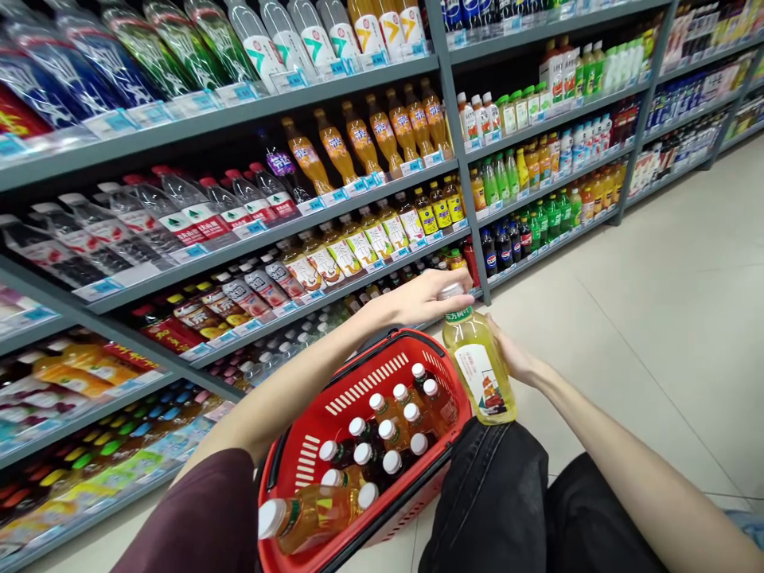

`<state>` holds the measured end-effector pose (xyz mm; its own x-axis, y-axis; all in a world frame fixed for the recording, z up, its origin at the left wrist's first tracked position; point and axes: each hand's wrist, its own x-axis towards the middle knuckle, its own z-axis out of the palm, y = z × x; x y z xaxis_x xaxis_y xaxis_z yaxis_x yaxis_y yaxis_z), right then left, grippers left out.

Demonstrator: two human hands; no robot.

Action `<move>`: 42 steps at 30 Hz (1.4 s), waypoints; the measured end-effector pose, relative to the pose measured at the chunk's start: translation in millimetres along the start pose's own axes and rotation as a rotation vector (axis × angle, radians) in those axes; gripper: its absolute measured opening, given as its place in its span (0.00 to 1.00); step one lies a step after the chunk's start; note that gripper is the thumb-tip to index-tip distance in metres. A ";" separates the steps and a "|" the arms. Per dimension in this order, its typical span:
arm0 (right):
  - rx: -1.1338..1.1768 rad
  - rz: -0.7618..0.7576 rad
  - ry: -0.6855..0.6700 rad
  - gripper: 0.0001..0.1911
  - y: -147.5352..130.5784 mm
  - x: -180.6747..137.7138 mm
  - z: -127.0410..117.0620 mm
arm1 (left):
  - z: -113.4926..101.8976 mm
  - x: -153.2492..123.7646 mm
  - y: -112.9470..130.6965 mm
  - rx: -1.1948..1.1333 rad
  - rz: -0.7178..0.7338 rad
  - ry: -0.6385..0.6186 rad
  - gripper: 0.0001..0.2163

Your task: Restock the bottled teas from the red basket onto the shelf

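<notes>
A yellow-green drink bottle [479, 362] with a white cap is held upright above my knee, just right of a red shopping basket [304, 446]. My left hand [426, 298] reaches over the basket and its fingers close on the bottle's cap. My right hand [513, 354] wraps the bottle's side from behind. The basket sits on the floor in front of me and holds several white-capped bottles [387, 434] of amber drink, most standing, one lying across the near corner [310, 513].
Grey store shelves [251, 111] packed with bottled water, orange soda and tea run along the left and far side. A lower shelf [89, 414] is beside the basket. Beige tiled floor [656, 302] stretches to the right. My dark trousers [507, 509] fill the bottom.
</notes>
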<state>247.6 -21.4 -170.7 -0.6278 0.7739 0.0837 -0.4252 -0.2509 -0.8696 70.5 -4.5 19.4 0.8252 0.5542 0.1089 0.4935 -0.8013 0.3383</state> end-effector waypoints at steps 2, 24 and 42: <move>-0.028 0.025 -0.021 0.36 0.1 -0.5 -3.9 | -1.4 -8.9 -8.3 -0.043 -0.032 -0.002 0.18; -0.633 0.204 -0.090 0.48 13.3 -2.9 1.8 | -4.2 -49.4 -32.4 0.265 -0.377 0.311 0.16; -1.188 0.604 -0.267 0.51 32.6 -15.5 30.9 | -44.3 -135.5 -211.2 0.353 -0.944 0.456 0.25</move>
<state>223.3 -59.5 -185.3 -0.6784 0.5529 -0.4838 0.6875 0.2454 -0.6835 -157.6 99.7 -25.4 -0.0671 0.9497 0.3060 0.9820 0.0085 0.1889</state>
